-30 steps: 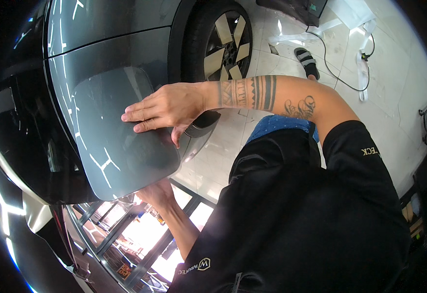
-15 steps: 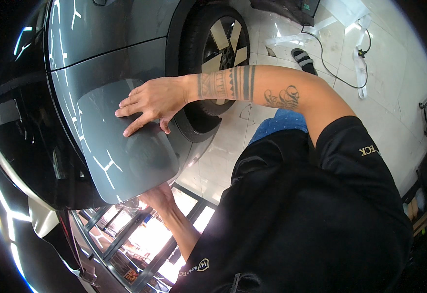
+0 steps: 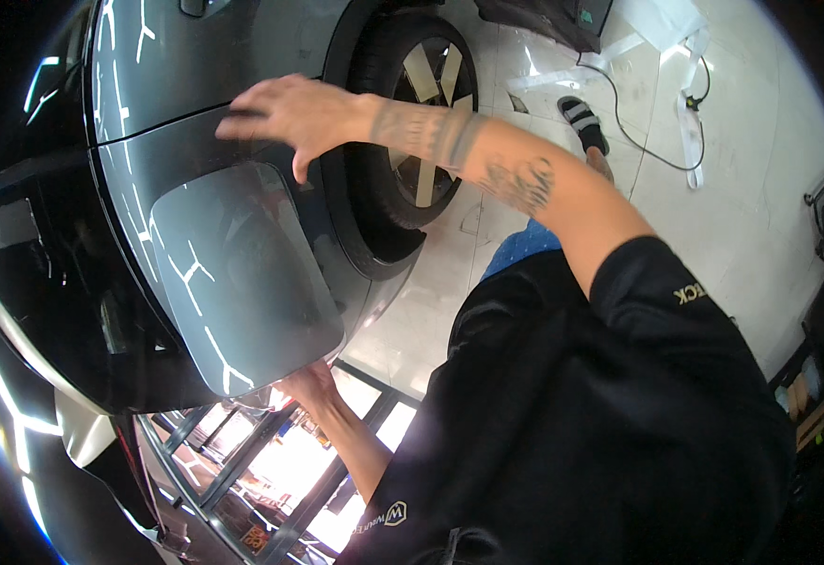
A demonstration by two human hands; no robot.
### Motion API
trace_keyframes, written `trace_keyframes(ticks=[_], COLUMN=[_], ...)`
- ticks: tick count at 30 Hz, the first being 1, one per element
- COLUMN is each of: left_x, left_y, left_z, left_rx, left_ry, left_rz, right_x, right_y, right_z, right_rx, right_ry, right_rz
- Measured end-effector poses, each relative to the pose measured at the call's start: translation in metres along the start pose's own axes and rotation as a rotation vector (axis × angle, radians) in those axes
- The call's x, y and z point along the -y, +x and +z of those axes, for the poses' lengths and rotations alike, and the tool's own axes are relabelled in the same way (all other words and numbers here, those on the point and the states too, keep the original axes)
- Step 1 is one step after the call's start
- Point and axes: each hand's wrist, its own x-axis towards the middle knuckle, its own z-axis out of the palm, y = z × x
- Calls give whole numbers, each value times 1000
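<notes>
A smooth grey panel (image 3: 242, 282) with rounded corners overlies the glossy grey car body (image 3: 224, 56), and bright light streaks reflect in it. My right hand (image 3: 290, 113), blurred by motion, is raised near the panel's upper end. Its fingers point left and its thumb stands apart; it holds nothing. At the panel's lower edge is my left hand (image 3: 310, 384), with its fingers partly hidden under or behind that edge. I cannot tell how they grip.
The car's wheel (image 3: 421, 122), with a dark tyre and beige spoke pieces, stands right of the panel. A black cable (image 3: 624, 127) and white strips (image 3: 693, 141) lie on the tiled floor (image 3: 751, 188). My sandalled foot (image 3: 583, 122) is on the tiles.
My right hand has lifted off the grey panel and moved up toward its upper end. My left hand stays at the lower edge.
</notes>
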Motion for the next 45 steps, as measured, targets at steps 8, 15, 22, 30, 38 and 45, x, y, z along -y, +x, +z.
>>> trace_keyframes(ticks=[8, 15, 22, 30, 38, 45], left_x=[-4, 10, -7, 6, 16, 19], left_y=[-6, -3, -9, -2, 5, -4], left_z=[3, -7, 16, -25, -25, -17], left_rx=[-29, -109, -234, -129, -160, -147], left_ry=[-116, 25, 32, 10, 61, -117], left_rz=[-67, -60, -154, -153, -86, -121], right_x=[117, 106, 187, 152, 168, 145], right_y=[-85, -7, -62, -56, -54, -35], right_z=[-12, 29, -3, 14, 24, -11], right_rx=[-21, -110, 209, 186, -66, 125], right_ry=[515, 411, 693, 516, 456, 686], right_rz=[397, 335, -48, -124, 289, 167])
